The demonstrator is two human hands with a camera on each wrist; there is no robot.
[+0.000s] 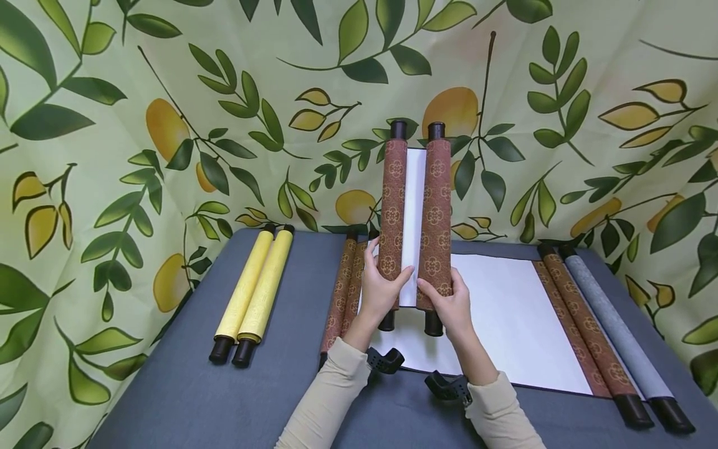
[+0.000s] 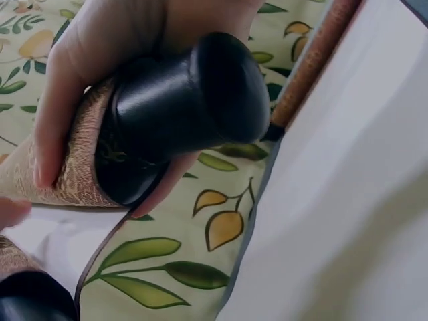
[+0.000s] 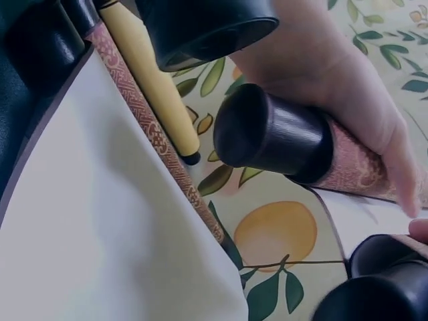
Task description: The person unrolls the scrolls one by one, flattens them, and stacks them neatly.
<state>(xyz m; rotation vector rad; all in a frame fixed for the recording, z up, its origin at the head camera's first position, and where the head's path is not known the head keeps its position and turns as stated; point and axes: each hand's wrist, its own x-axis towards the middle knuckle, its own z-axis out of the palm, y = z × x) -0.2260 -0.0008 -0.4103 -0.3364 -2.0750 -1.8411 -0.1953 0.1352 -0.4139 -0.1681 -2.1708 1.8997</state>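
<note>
Left hand [image 1: 381, 288] grips scroll's left roll [image 1: 394, 206], right hand [image 1: 453, 307] right roll [image 1: 436, 215], raised above bench [image 1: 168, 380]; likely keeps white strip [image 1: 414, 212] flat.

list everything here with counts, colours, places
table: one, slate, foreground
black-ended patterned rolls: two, reddish-brown, held up centrally
paper strip: one, white, between them
unrolled scroll: one, white with brown ends, on table
slim rolls: two, yellow, table left
long roll: one, grey, table right
leaf-printed cloth: one, cream, behind table
wrist-worn devices: two, black, lower centre
sleeves: two, cream, on forearms
left grip: one, on left patterned roll
right grip: one, on right patterned roll
</note>
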